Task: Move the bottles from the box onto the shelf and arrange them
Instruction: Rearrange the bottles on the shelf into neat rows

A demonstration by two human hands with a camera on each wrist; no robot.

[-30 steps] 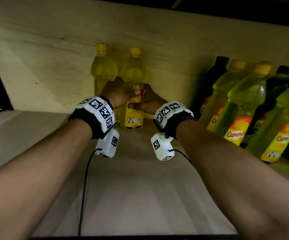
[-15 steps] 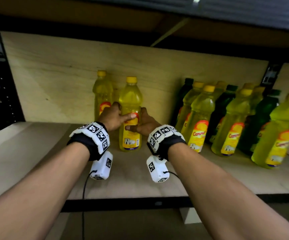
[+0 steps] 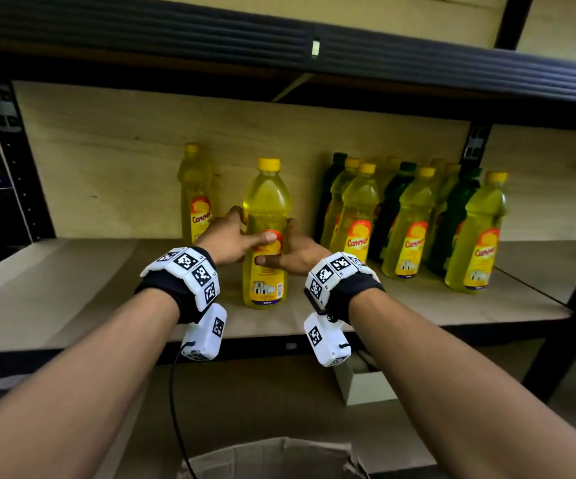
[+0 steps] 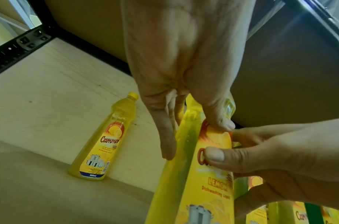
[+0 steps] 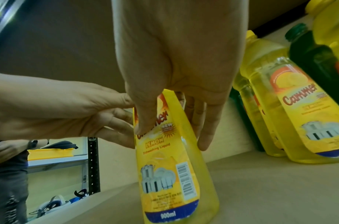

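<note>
Both forearms reach forward over the wooden shelf board (image 3: 72, 299). The left hand (image 3: 227, 238) and right hand (image 3: 293, 252) clasp opposite sides of one clear plastic bottle of yellow lemon dishwashing liquid (image 3: 267, 216), thumbs pressed on its orange-and-yellow label, fingers wrapped behind. The bottle stands upright near the shelf's front edge, yellow cap on top. A second yellow bottle (image 3: 195, 198) stands behind to the left; a cluster of yellow and dark green bottles (image 3: 414, 219) stands to the right.
</note>
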